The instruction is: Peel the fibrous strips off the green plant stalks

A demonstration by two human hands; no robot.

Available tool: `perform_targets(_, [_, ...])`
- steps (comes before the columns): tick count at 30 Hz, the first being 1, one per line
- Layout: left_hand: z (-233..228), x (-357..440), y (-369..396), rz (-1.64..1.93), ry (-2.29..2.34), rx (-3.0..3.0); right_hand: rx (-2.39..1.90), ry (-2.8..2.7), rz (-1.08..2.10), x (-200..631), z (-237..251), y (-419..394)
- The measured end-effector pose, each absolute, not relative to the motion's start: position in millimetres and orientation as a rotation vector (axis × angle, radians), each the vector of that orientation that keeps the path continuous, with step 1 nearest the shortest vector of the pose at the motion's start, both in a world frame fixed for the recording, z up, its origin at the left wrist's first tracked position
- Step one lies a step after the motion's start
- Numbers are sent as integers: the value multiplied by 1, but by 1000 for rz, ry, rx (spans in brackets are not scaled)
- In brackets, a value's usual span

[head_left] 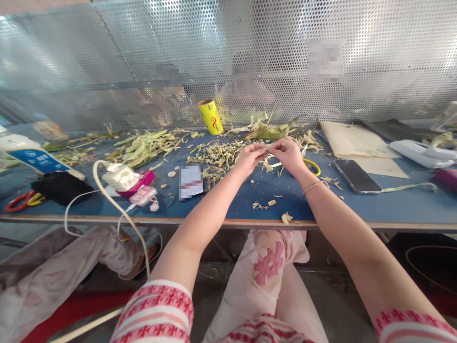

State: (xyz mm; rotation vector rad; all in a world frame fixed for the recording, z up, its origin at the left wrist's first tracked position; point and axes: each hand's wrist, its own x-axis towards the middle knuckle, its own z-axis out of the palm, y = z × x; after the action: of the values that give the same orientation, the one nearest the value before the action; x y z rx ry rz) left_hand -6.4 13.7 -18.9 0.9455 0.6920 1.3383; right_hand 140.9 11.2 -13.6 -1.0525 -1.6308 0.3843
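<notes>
Head view | left hand (251, 158) and right hand (290, 153) meet fingertip to fingertip, both pinched narrow on a thin leaf strip (270, 148) above the blue surface (392, 207) | leaf scraps (214, 155) at 9 o'clock of the hands | yellow roll (211, 116) at 11 o'clock | phone (356, 176) at 3 o'clock.
</notes>
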Motion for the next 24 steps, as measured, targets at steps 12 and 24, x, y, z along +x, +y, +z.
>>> perform_targets(12, [-18,-5,13,1283,735,896,-1002,-1653,443,141,-16,13])
perform_targets(24, [-14,-5,9,1288,703,891,-981,-1743,319,144,-17,11])
